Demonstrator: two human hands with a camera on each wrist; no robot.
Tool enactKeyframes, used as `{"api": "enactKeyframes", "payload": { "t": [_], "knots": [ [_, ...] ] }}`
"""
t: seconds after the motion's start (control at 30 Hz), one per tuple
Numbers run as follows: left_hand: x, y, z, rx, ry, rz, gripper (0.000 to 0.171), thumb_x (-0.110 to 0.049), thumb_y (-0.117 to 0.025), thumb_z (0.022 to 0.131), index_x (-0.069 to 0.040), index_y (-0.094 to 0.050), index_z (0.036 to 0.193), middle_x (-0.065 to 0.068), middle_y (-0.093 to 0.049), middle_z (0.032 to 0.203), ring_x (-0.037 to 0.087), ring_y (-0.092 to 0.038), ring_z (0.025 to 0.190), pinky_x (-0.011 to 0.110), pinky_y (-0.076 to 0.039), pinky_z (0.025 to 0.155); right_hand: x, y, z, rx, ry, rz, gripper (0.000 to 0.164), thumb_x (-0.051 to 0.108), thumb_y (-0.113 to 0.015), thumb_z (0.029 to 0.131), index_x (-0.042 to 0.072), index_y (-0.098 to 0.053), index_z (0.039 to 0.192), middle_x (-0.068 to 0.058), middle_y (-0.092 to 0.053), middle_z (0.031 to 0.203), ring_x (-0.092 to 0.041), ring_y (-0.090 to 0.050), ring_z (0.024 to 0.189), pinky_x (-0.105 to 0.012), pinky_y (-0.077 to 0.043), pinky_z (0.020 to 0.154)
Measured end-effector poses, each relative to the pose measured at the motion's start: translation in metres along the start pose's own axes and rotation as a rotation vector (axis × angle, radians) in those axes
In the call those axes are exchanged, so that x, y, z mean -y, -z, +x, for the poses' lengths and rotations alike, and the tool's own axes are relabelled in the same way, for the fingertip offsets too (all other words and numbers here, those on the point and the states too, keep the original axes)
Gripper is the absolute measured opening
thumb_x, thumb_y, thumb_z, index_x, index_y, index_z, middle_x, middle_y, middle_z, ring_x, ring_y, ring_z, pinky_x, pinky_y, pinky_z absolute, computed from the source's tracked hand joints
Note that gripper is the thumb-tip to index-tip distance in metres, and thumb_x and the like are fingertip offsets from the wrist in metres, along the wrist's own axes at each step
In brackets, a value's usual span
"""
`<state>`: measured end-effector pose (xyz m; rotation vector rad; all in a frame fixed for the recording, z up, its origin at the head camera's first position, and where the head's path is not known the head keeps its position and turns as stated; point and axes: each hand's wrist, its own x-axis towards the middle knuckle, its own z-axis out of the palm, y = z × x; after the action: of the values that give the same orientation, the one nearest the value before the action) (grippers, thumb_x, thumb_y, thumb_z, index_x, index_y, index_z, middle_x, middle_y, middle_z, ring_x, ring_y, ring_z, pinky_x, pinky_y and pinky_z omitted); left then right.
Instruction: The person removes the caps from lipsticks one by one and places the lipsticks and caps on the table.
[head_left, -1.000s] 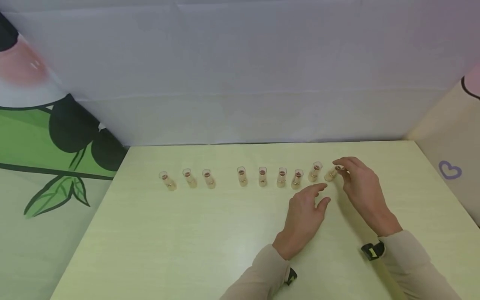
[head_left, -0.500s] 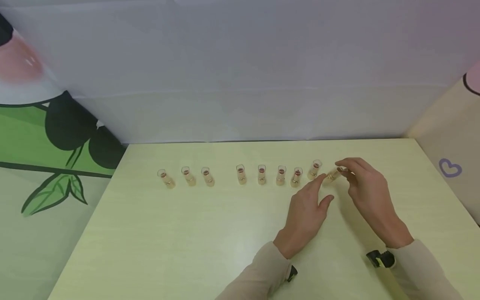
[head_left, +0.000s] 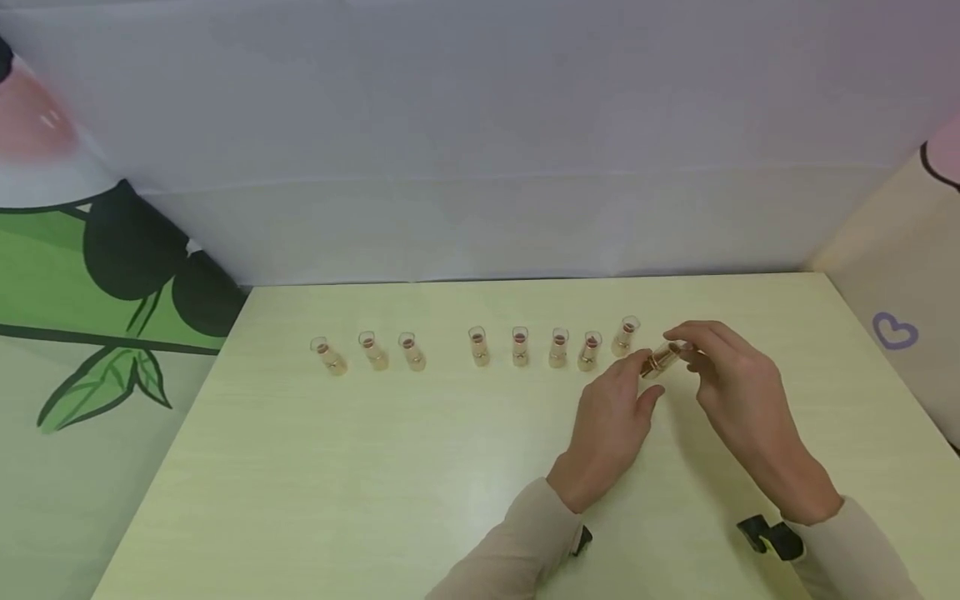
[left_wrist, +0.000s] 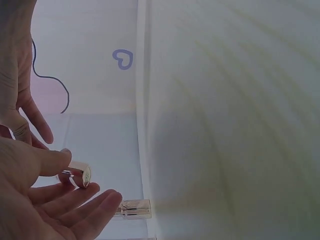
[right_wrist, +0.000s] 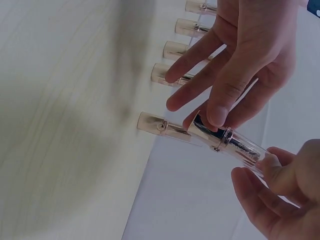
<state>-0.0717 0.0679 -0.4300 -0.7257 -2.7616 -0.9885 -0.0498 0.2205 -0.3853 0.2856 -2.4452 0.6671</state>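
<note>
Both hands are on one lipstick (head_left: 660, 360), a gold tube with a clear cap, held tilted above the table. My left hand (head_left: 609, 429) pinches its gold base between thumb and fingers; in the right wrist view the left thumb lies across that base (right_wrist: 205, 131). My right hand (head_left: 738, 400) pinches the clear cap (right_wrist: 250, 154) at the other end. In the left wrist view the base end (left_wrist: 78, 174) pokes out past the left thumb. Just left of the hands an upright lipstick (head_left: 626, 337) stands nearest. Part of the held tube is hidden by fingers.
Several more clear-capped lipsticks stand upright in a loose row leftward, among them one in the middle (head_left: 479, 347) and one at the far left (head_left: 328, 357). A pale wood-grain table (head_left: 337, 483) carries them. A white wall (head_left: 480, 225) rises behind its back edge.
My left hand has come up and taken hold of the lipstick's base. The lipstick has risen off the table with the right hand at its cap. The standing row keeps its order.
</note>
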Motion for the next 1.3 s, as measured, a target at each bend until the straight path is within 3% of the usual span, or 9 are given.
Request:
{"api": "enactKeyframes", "payload": {
  "t": [0.2,0.37,0.43,0.77,1.07,1.2,1.23,1.3],
  "knots": [
    [0.002,0.004,0.007,-0.03,-0.01,-0.023,0.035,-0.024,-0.069,0.103,-0.014,-0.062,0.135,-0.003,-0.074,0.119,0.008,-0.074,0.101,0.016,-0.057,0.082,-0.001,0.002,0.007,-0.01,0.008,0.027,0.054,-0.031,-0.062,0.079,0.009,-0.074,0.114,-0.002,-0.075,0.112,-0.016,-0.072,0.079,0.004,-0.041,0.077],
    [0.003,0.01,0.012,-0.086,-0.046,-0.042,0.028,-0.02,-0.069,0.102,-0.015,-0.066,0.13,-0.004,-0.077,0.114,0.007,-0.074,0.095,0.012,-0.055,0.075,-0.003,0.003,0.012,-0.044,0.031,0.101,0.055,-0.034,-0.063,0.078,0.006,-0.074,0.115,-0.005,-0.075,0.111,0.014,-0.059,0.088,0.004,-0.044,0.08],
    [0.005,0.013,0.014,-0.108,-0.064,-0.054,0.027,-0.019,-0.069,0.102,-0.015,-0.066,0.128,-0.004,-0.077,0.113,0.007,-0.074,0.095,0.011,-0.054,0.075,-0.005,0.003,0.014,-0.05,0.04,0.144,0.053,-0.034,-0.064,0.079,0.004,-0.074,0.115,-0.007,-0.074,0.11,0.02,-0.054,0.092,0.004,-0.046,0.081],
    [0.015,0.031,0.017,-0.175,-0.145,-0.077,0.032,-0.014,-0.07,0.101,-0.011,-0.067,0.132,0.0,-0.073,0.117,0.009,-0.074,0.1,0.008,-0.056,0.082,-0.012,0.001,0.026,-0.027,0.112,0.185,0.042,-0.022,-0.074,0.081,0.001,-0.073,0.116,-0.009,-0.074,0.112,0.011,-0.056,0.092,0.003,-0.043,0.081],
    [0.02,0.045,0.013,-0.209,-0.194,-0.077,0.032,-0.012,-0.071,0.1,-0.008,-0.068,0.132,0.001,-0.071,0.115,0.008,-0.073,0.098,0.013,-0.058,0.084,-0.02,-0.003,0.033,-0.026,0.252,0.295,0.055,-0.028,-0.078,0.071,0.0,-0.073,0.119,-0.01,-0.074,0.113,0.009,-0.062,0.103,-0.001,-0.049,0.092],
    [0.021,0.051,0.01,-0.221,-0.218,-0.078,0.03,-0.01,-0.071,0.1,-0.007,-0.069,0.13,0.003,-0.071,0.116,0.01,-0.073,0.1,0.013,-0.059,0.086,-0.024,-0.005,0.035,-0.01,0.302,0.371,0.025,0.0,-0.072,0.094,-0.002,-0.072,0.119,-0.012,-0.074,0.113,0.006,-0.064,0.107,-0.004,-0.052,0.093],
    [0.022,0.053,0.01,-0.226,-0.227,-0.076,0.03,-0.009,-0.072,0.099,-0.007,-0.07,0.129,0.003,-0.071,0.116,0.01,-0.073,0.1,0.012,-0.058,0.087,-0.025,-0.006,0.035,-0.008,0.313,0.389,0.024,0.009,-0.069,0.098,-0.002,-0.072,0.119,-0.012,-0.074,0.113,0.006,-0.064,0.107,-0.004,-0.052,0.092],
    [0.023,0.057,0.008,-0.24,-0.245,-0.079,0.03,-0.008,-0.073,0.098,-0.006,-0.071,0.128,0.004,-0.071,0.116,0.01,-0.074,0.1,0.011,-0.058,0.088,-0.026,-0.007,0.036,-0.009,0.339,0.434,0.036,0.027,-0.062,0.103,-0.004,-0.072,0.117,-0.013,-0.073,0.112,0.005,-0.065,0.106,-0.005,-0.053,0.091]
  ]
}}
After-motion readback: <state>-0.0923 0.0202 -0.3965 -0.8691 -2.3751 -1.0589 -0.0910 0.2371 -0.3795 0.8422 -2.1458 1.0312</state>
